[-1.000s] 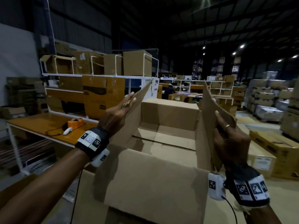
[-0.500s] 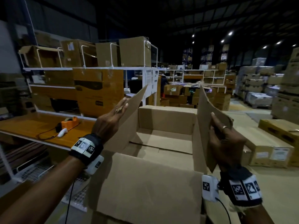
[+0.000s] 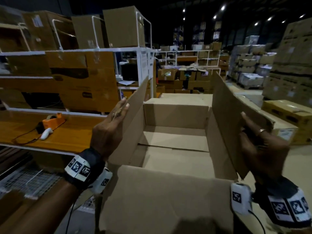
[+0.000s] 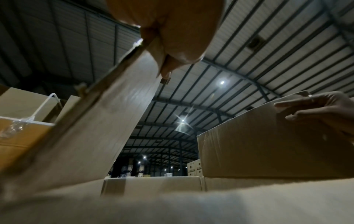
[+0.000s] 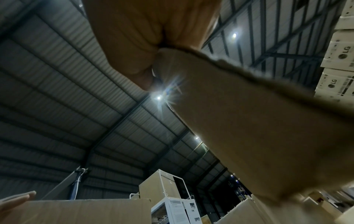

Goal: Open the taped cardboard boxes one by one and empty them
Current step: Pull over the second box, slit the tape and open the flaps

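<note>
Cardboard box (image 3: 168, 196) sits open and visibly empty between both hands. Left hand (image 3: 108, 132) grips the left flap (image 3: 133, 107), thumb inside; right hand (image 3: 263, 149) pinches the right flap (image 3: 226, 115). Probably light and bendy; lower walls would likely give firmer purchase.

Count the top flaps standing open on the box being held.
4: left flap held by the left hand, right flap gripped by the right hand, far flap, near flap toward the camera.
</note>
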Available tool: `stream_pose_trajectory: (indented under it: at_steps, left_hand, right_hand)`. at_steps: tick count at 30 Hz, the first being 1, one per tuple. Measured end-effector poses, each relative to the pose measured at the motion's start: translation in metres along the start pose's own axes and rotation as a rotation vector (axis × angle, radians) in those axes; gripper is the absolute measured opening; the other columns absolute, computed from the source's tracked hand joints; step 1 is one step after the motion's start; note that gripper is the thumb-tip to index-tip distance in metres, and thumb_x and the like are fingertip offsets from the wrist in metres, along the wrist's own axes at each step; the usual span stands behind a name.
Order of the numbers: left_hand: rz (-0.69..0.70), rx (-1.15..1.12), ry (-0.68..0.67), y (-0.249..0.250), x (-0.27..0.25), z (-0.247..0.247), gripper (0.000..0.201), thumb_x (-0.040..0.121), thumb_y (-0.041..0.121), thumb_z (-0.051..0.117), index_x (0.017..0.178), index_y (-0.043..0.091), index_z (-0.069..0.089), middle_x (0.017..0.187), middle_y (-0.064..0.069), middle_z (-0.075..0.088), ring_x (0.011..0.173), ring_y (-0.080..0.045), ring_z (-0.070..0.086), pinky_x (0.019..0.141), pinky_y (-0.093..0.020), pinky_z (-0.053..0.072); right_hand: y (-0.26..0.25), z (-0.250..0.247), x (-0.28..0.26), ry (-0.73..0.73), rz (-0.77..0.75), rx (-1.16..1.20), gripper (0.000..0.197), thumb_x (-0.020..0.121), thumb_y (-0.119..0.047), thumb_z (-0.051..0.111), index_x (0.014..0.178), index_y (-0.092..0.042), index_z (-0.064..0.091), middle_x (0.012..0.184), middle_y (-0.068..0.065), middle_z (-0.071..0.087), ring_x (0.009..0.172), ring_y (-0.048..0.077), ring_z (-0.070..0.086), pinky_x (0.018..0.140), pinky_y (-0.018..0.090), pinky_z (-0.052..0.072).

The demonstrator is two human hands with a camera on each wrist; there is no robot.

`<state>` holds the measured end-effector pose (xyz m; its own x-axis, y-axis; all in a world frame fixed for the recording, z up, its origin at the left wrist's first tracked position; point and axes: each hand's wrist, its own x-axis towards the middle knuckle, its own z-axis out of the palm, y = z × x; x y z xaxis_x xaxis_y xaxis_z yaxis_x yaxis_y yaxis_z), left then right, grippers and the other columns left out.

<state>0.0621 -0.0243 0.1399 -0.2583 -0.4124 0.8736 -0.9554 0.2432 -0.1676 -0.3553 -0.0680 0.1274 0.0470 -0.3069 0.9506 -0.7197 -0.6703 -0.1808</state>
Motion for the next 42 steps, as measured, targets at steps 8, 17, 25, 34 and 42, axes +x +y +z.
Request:
stream_pose_trajectory:
  at_steps: [8, 17, 25, 34, 42]
  left_hand:
    - [-0.036, -0.034, 0.046, -0.002, -0.011, -0.031, 0.057, 0.091, -0.007, 0.063, 0.146, 0.006, 0.049, 0.152, -0.013, 0.047, 0.092, -0.034, 0.072, 0.064, -0.038, 0.059]
    - [-0.082, -0.08, -0.167, -0.02, -0.036, -0.017, 0.083, 0.078, 0.007, 0.081, 0.152, 0.009, 0.041, 0.153, -0.018, 0.044, 0.073, -0.03, 0.07, 0.052, -0.032, 0.056]
    - [-0.139, -0.143, -0.271, -0.022, -0.079, 0.011, 0.086, 0.079, -0.003, 0.075, 0.152, 0.015, 0.034, 0.136, -0.025, 0.058, 0.053, -0.014, 0.057, 0.046, -0.02, 0.048]
    - [-0.047, -0.06, -0.091, 0.003, -0.097, 0.007, 0.068, 0.073, -0.024, 0.063, 0.136, 0.001, 0.059, 0.144, -0.02, 0.053, 0.079, -0.028, 0.072, 0.062, -0.033, 0.059]
    - [-0.289, 0.091, -0.241, -0.008, -0.096, -0.005, 0.042, 0.085, 0.002, 0.07, 0.125, 0.015, 0.069, 0.16, -0.015, 0.033, 0.085, -0.028, 0.066, 0.056, -0.034, 0.051]
  right_hand:
    - [-0.036, -0.023, 0.0, -0.045, 0.014, 0.03, 0.043, 0.092, -0.019, 0.053, 0.132, -0.007, 0.061, 0.085, 0.02, 0.072, 0.063, 0.015, 0.053, 0.065, 0.027, 0.042]
    - [-0.05, -0.008, 0.012, -0.185, 0.004, -0.053, 0.052, 0.087, -0.029, 0.046, 0.134, -0.011, 0.059, 0.071, 0.016, 0.065, 0.058, 0.016, 0.049, 0.057, 0.027, 0.041]
    - [-0.035, 0.027, -0.027, -0.247, 0.108, -0.072, 0.068, 0.074, 0.009, 0.077, 0.134, -0.015, 0.055, 0.076, 0.017, 0.071, 0.061, 0.024, 0.061, 0.064, 0.04, 0.053]
    - [-0.034, 0.042, -0.092, -0.408, 0.093, -0.2, 0.063, 0.073, 0.001, 0.066, 0.134, -0.013, 0.062, 0.082, 0.021, 0.069, 0.053, 0.033, 0.061, 0.053, 0.031, 0.048]
    - [-0.037, 0.023, -0.091, -0.38, 0.271, -0.219, 0.078, 0.075, 0.009, 0.073, 0.143, -0.022, 0.051, 0.114, 0.024, 0.065, 0.083, 0.038, 0.067, 0.07, 0.03, 0.049]
